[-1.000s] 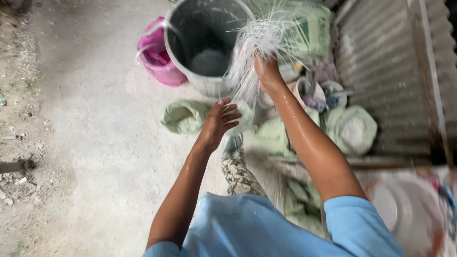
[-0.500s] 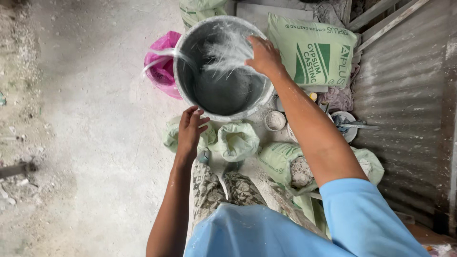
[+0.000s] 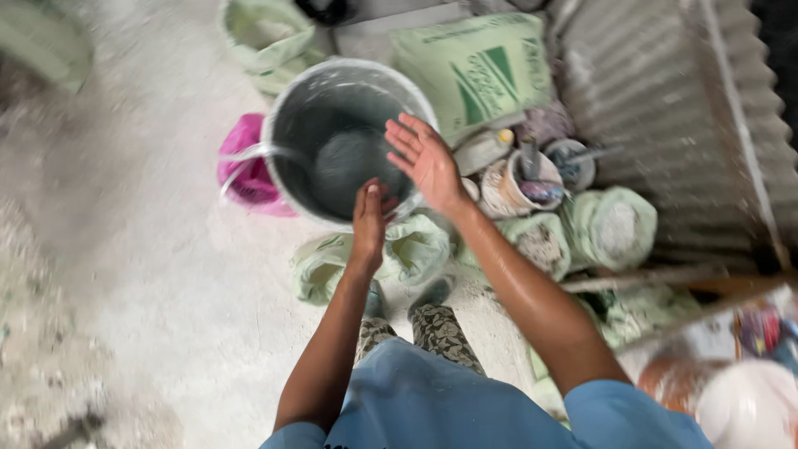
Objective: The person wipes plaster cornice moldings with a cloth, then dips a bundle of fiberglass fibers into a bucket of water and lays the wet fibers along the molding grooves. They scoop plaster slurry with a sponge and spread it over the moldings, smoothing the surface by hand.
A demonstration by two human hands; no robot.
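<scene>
A grey metal bucket (image 3: 291,125) stands on the concrete floor in front of me, with grey powder in its bottom. My right hand (image 3: 426,156) hovers over the bucket's right rim, palm open and fingers spread, holding nothing. My left hand (image 3: 369,223) is at the near rim with its fingers together and pointing into the bucket; nothing shows in it. The two hands are close but apart.
A pink plastic bag (image 3: 243,166) lies left of the bucket. Green sacks (image 3: 478,71) lean behind and right of it, with small dirty tubs (image 3: 519,185) and open bags of powder (image 3: 611,224). Corrugated metal sheet (image 3: 657,108) lies at right. Pale green bags (image 3: 416,249) sit by my feet.
The bundle of white fibres my right hand held a second ago is gone from it; the hand now hangs open over the bucket. My left hand has risen to the bucket's near rim.
</scene>
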